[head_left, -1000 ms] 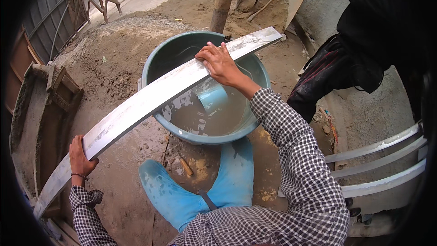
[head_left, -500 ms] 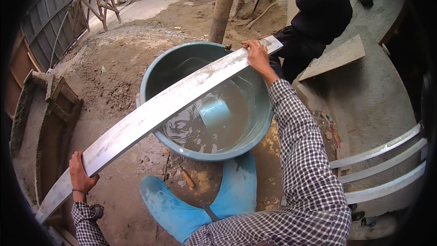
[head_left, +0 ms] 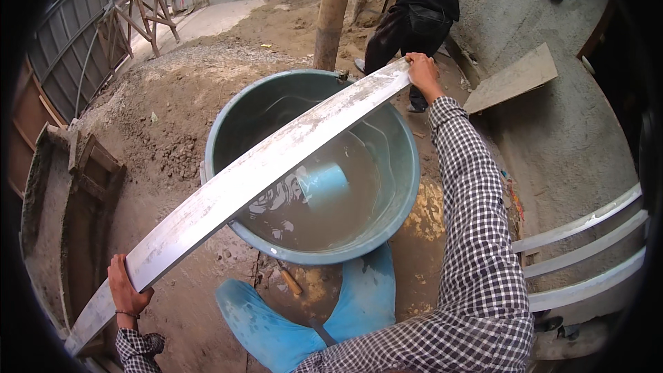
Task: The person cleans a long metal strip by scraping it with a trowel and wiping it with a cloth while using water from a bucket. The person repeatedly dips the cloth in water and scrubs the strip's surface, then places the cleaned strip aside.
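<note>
A long, flat aluminium screed bar (head_left: 259, 176), streaked with grey residue, slants over a large green-blue tub (head_left: 324, 257). My left hand (head_left: 127, 289) is closed around the bar near its lower left end, with the thumb over the near edge. At the upper right end, my right hand (head_left: 424, 72) grips the tip, fingers over the edge. Murky water (head_left: 290, 224) fills the lower part of the tub. A pale blue cylindrical thing (head_left: 323, 185) lies half sunk in it; its kind I cannot make out.
A person in black (head_left: 421, 7) stands just beyond my right hand. A wooden post (head_left: 335, 14) rises behind the tub. Several metal bars (head_left: 587, 252) lie at right, below a board (head_left: 514, 79). A wooden-handled tool (head_left: 291, 281) lies on the muddy ground; a wooden trough (head_left: 55, 200) stands at left.
My right hand has slid out to the bar's upper right tip. My left hand sits slightly lower in view. The person in black has moved left, and the view has shifted a little.
</note>
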`<state>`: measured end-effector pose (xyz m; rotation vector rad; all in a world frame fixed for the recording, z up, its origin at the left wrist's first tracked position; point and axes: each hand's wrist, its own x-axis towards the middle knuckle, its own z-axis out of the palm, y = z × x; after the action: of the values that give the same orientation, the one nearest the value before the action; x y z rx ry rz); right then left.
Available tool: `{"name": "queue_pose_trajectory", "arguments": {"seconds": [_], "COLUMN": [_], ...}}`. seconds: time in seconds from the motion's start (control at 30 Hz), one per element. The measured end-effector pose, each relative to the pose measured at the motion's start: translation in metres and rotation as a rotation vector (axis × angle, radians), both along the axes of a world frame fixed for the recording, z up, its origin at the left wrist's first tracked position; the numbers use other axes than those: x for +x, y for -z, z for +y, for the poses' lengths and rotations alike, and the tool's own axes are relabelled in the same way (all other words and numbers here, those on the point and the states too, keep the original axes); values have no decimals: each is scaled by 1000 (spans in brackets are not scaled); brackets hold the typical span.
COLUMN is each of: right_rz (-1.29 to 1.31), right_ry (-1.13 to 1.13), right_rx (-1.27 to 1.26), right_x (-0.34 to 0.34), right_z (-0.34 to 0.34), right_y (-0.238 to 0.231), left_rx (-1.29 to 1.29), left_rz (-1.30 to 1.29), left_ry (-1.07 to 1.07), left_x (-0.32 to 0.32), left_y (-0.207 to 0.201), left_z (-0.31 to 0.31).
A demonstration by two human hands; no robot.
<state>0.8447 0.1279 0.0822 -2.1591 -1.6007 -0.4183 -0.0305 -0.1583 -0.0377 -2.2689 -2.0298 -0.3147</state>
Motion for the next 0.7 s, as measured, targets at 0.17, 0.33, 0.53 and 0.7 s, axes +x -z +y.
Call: {"name": "queue_pose_trajectory", "arguments": {"seconds": [0.17, 0.33, 0.53, 0.7], "right_rz": [3, 55, -120, -230], "right_ry": [-359, -56, 29, -61], "right_rx": [133, 27, -2, -97], "right_x": [5, 35, 36, 13], "right_z": [-14, 39, 39, 13], "right_y": [22, 0, 10, 9], "left_rx": [86, -96, -33, 41], "left_rz": [79, -31, 17, 60], "left_ry": [42, -60, -27, -24], "left_x": [-8, 5, 7, -3], "left_y": [10, -10, 0, 3], "left_z": [-7, 2, 8, -9]}}
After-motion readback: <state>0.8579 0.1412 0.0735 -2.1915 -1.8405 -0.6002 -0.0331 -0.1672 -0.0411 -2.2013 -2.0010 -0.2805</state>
